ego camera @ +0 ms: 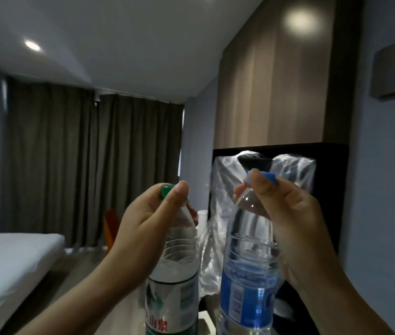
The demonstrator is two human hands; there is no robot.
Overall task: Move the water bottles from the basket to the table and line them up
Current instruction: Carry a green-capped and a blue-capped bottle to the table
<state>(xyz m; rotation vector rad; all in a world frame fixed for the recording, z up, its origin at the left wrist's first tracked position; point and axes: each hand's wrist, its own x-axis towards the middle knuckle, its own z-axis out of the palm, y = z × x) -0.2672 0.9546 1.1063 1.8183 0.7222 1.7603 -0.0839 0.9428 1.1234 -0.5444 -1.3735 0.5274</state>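
My left hand (153,213) grips the neck of a clear water bottle with a green cap and a green-and-white label (174,274). My right hand (285,218) pinches the neck of a clear bottle with a blue cap and a blue label (247,281). Both bottles hang upright, side by side, lifted in front of me. Their bases are cut off by the bottom edge of the view. Neither the basket nor the table surface is plainly visible.
A crumpled clear plastic bag (220,189) stands behind the bottles, in front of a dark niche under a wooden cabinet (276,81). A white bed (10,262) lies at the left. Dark curtains (83,160) cover the far wall. An orange chair (110,228) peeks out behind my left wrist.
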